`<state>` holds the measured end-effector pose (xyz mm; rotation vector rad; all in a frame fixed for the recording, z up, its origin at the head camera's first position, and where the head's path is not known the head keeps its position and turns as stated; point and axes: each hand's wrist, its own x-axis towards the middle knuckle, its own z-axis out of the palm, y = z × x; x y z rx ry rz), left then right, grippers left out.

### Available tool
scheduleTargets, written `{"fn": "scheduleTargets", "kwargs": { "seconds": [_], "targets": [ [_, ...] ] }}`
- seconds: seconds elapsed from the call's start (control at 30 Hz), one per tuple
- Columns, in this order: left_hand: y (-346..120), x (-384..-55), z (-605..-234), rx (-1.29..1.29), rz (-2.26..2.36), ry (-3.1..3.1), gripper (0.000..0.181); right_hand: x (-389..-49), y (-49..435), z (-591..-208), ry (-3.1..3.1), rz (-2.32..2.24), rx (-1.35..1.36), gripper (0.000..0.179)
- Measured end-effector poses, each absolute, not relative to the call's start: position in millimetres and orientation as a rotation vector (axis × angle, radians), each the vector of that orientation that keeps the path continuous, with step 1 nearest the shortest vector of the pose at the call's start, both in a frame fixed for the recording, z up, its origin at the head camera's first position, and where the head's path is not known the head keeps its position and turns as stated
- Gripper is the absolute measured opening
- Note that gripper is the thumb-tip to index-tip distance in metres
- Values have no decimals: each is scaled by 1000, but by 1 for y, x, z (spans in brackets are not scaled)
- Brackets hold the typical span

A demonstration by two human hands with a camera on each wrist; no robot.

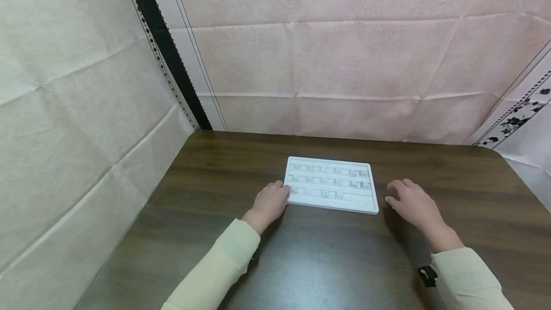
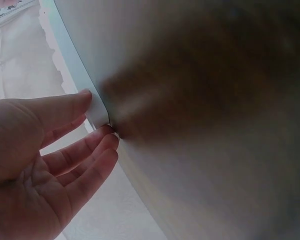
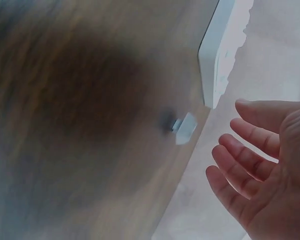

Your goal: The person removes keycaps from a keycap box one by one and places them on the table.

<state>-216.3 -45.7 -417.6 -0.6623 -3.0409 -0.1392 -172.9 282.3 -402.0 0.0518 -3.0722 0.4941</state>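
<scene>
A flat white rectangular board [image 1: 331, 200] lies on the brown table, with rows of small blocky white shapes across its face. My left hand [image 1: 270, 202] grips its left side near the front corner; in the left wrist view the thumb [image 2: 82, 102] and fingertips [image 2: 106, 131] are against the rim. Beyond the board's right edge, my right hand [image 1: 414, 203] hovers apart from it, fingers loosely bent and holding nothing. A small white piece with a short stem [image 3: 186, 129] shows against the table in the right wrist view, between that hand and a dark shadow.
The brown wooden table [image 1: 206, 233] runs back to a pale pink patterned cloth [image 1: 344, 71] hanging behind it. Another light cloth [image 1: 77, 123] hangs along the left side. A black device [image 1: 427, 276] sits at the right sleeve's cuff.
</scene>
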Motion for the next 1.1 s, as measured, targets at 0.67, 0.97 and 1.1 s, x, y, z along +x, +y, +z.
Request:
{"fn": "scheduleTargets", "kwargs": {
  "seconds": [0.67, 0.97, 1.1],
  "targets": [
    [-45, -216, -417, -635, -189, -3053, 22, -199, 210, -412, -2998, 509, 317, 25],
    [-46, -215, -418, -636, -206, -3060, 23, -204, 189, -419, -3035, 462, 339, 25],
    [-46, -216, -418, -635, -206, -3055, 21, -205, 186, -419, -3042, 438, 332, 24]
  ]
}}
